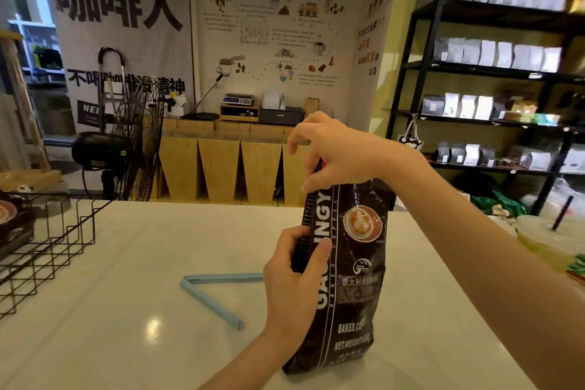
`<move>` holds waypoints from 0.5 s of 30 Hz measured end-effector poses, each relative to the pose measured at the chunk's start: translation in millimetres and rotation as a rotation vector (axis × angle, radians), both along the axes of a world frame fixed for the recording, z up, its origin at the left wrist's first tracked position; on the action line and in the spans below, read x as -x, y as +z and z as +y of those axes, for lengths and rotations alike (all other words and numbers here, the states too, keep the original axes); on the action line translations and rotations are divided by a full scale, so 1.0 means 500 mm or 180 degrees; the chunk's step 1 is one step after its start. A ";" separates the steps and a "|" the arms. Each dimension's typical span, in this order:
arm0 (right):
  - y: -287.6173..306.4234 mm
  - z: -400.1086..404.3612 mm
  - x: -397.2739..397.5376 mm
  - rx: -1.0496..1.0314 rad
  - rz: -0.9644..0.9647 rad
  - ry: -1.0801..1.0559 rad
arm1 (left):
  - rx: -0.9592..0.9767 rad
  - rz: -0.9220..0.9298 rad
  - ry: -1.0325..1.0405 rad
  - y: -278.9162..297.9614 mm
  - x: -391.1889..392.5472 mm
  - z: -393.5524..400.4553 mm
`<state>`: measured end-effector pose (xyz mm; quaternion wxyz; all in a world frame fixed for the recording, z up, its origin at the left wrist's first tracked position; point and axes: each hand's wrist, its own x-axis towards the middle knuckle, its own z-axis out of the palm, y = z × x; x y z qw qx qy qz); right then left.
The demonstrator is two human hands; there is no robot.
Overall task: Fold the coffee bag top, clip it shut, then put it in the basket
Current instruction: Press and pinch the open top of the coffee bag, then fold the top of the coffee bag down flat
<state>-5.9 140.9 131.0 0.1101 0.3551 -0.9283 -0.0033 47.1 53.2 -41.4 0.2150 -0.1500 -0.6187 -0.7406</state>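
A white tabletop (133,263) fills the near scene. Beyond its far left edge stands a black floor fan (126,142), with a metal hand truck (109,82) behind it. Wooden bins (221,165) line the far wall under a poster (278,25) of coffee drawings. On the right, black shelving (421,73) holds rows of pale pouches (497,54). An iced drink cup (550,237) with a straw sits at the far right.
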 end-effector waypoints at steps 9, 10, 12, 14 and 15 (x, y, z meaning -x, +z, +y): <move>-0.044 0.046 -0.004 0.0874 0.0871 -0.0202 | 0.0094 -0.0114 -0.0133 0.016 0.029 -0.025; -0.063 0.063 -0.010 0.1486 0.1018 -0.0277 | 0.0085 -0.0177 -0.0209 0.020 0.034 -0.031; -0.120 0.096 -0.019 0.2819 0.0790 -0.0547 | -0.0012 -0.0349 -0.0421 0.028 0.043 -0.042; -0.186 0.117 -0.025 0.3917 -0.0370 -0.0801 | -0.0131 -0.0537 -0.0547 0.037 0.055 -0.051; -0.216 0.123 -0.026 0.4220 -0.1060 -0.0844 | -0.0109 -0.0598 -0.0558 0.041 0.060 -0.053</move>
